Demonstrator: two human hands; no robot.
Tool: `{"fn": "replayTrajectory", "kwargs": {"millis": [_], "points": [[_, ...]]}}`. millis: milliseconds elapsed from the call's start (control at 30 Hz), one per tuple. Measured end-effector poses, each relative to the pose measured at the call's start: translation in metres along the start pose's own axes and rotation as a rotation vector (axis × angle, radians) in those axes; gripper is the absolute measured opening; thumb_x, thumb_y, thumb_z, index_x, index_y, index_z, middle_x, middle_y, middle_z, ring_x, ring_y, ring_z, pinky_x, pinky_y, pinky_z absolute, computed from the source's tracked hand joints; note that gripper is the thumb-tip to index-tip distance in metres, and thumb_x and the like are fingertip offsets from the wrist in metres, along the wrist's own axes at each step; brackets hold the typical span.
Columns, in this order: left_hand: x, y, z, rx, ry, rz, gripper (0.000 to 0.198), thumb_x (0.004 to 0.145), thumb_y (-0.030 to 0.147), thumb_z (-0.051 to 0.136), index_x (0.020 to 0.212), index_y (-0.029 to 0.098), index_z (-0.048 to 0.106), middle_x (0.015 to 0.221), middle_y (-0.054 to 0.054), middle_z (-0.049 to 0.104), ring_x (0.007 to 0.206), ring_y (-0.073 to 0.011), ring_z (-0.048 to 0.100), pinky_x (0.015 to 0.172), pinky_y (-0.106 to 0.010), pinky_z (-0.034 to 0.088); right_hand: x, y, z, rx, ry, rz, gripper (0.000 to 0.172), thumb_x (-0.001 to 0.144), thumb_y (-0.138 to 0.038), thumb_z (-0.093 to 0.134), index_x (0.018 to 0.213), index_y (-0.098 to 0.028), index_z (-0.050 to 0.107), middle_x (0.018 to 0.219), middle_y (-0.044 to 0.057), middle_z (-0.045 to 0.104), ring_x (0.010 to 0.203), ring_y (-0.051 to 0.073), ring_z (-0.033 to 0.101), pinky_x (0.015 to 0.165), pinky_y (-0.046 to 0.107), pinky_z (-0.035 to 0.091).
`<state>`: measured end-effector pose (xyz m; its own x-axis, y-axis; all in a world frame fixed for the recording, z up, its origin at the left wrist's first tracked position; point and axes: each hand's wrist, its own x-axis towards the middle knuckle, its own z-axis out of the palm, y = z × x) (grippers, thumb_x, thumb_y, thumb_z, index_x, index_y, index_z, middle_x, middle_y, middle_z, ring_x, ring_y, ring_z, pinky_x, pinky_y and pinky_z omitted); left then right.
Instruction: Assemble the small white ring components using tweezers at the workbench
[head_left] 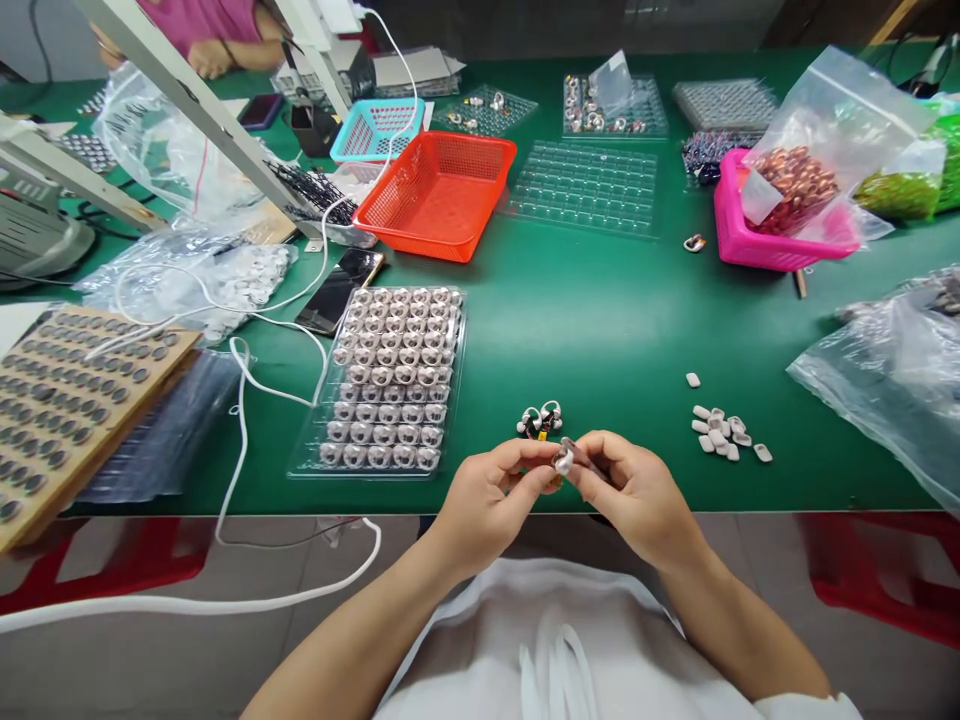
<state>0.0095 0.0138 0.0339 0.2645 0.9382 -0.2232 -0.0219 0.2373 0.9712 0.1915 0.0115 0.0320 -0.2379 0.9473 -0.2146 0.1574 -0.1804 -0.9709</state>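
Note:
My left hand (487,500) pinches a small white earphone shell (563,460) between thumb and fingers, close to the table's front edge. My right hand (637,495) meets it from the other side, closed on a thin, greyish metal tool (591,464) whose tip reaches the shell. The tool's exact kind is hard to make out, as fingers cover most of it. Just beyond my fingertips lie white earphone pieces with wires (540,418). To the right is a loose pile of small pale covers (720,432), with a single cover (692,380) apart from it.
Left of my hands stands a clear tray of pale shells (390,380), near a phone (341,290) and a white cable (244,440). A wooden board (97,400) is far left. Farther back are a red basket (439,195), an empty-celled tray (589,188) and a pink basket (787,250). Another person's hand (210,58) rests opposite.

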Motion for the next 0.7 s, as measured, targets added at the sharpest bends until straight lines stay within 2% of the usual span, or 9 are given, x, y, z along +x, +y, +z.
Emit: {"fn": "replayTrajectory", "kwargs": {"millis": [133,433,567,700], "points": [[0.001,-0.005,-0.004,0.129,0.006,0.135,0.014,0.088,0.019,0.07,0.1,0.018,0.075,0.098,-0.005,0.08,0.089,-0.0192,0.076,0.082,-0.027,0.061,0.002,0.006,-0.001,0.094,-0.031,0.055,0.016,0.093,-0.034,0.065,0.087,-0.02,0.061,0.071,-0.004,0.05,0.063,0.012,0.041,0.056,0.024,0.034],[0.003,-0.01,-0.011,0.507,0.029,0.495,0.015,0.089,0.008,0.064,0.101,0.015,0.071,0.087,-0.005,0.078,0.078,-0.0158,0.074,0.074,-0.023,0.056,0.006,0.01,-0.003,0.186,-0.083,0.096,0.018,0.09,-0.035,0.069,0.086,-0.018,0.063,0.074,-0.002,0.053,0.066,0.012,0.044,0.058,0.025,0.037],[0.003,-0.007,-0.012,0.59,0.009,0.518,0.015,0.092,0.009,0.061,0.101,0.018,0.07,0.085,-0.004,0.078,0.077,-0.0166,0.073,0.074,-0.025,0.055,0.006,0.008,-0.001,0.225,-0.073,0.085,0.02,0.09,-0.037,0.069,0.085,-0.018,0.064,0.073,-0.002,0.054,0.065,0.012,0.046,0.058,0.024,0.039],[0.002,-0.003,-0.012,0.639,-0.014,0.446,0.014,0.094,0.014,0.059,0.1,0.021,0.07,0.088,-0.004,0.079,0.08,-0.0184,0.073,0.077,-0.027,0.055,0.007,0.008,0.002,0.213,-0.058,0.061,0.023,0.09,-0.04,0.068,0.084,-0.018,0.063,0.073,-0.002,0.055,0.066,0.012,0.047,0.06,0.024,0.041]]}}
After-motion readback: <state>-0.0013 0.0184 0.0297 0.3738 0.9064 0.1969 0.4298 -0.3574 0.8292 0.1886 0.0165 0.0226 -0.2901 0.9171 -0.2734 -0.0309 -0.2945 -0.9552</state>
